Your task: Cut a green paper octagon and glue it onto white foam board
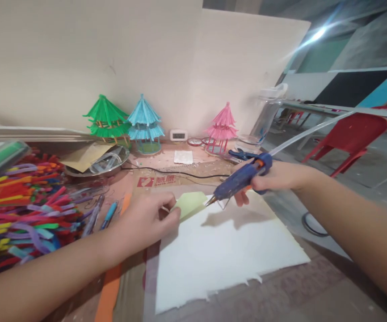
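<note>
Right hand (274, 178): wrapped around blue hot glue gun (243, 178), nozzle at the paper's edge.
Left hand (146, 219): pinching pale green paper piece (191, 203) against white sheet (227, 250) on tabletop (314, 290).

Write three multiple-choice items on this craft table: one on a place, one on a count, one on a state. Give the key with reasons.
1. Where does the glue gun nozzle point?
A. at the green paper piece
B. at the bottle
C. at the bowl

2. How many small paper pagodas stand by the wall?
A. two
B. three
C. five

3. What is the right hand doing?
A. lying flat and empty
B. gripping the glue gun
C. holding scissors

Key: 1 A, the tip sits at the paper's edge, which the left hand pinches. 2 B, green, blue and pink. 3 B, fingers wrap the handle.
</note>
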{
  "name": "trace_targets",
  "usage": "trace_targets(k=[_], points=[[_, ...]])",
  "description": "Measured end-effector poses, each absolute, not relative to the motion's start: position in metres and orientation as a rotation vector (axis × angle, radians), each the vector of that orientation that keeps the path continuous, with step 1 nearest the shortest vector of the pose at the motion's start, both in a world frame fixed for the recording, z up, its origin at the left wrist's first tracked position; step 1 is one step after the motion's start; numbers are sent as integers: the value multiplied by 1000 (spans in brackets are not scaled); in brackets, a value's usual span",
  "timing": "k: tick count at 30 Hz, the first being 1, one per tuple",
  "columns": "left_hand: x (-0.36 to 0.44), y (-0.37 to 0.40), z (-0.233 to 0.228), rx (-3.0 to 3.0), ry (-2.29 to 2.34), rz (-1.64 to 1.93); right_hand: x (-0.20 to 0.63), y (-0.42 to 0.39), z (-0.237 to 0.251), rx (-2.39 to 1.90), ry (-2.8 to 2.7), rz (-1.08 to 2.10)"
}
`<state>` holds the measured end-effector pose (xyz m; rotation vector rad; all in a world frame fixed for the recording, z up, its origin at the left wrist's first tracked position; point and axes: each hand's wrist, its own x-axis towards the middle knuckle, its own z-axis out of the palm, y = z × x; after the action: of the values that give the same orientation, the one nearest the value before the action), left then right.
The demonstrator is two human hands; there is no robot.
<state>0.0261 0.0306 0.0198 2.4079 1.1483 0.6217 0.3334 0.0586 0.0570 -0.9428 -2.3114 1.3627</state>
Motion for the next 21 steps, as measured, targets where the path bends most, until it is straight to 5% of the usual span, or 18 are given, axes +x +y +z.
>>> trace_targets(k=[21], points=[[27, 40, 17, 2008, 1187, 635, 291, 40, 54, -1196, -2408, 1021]])
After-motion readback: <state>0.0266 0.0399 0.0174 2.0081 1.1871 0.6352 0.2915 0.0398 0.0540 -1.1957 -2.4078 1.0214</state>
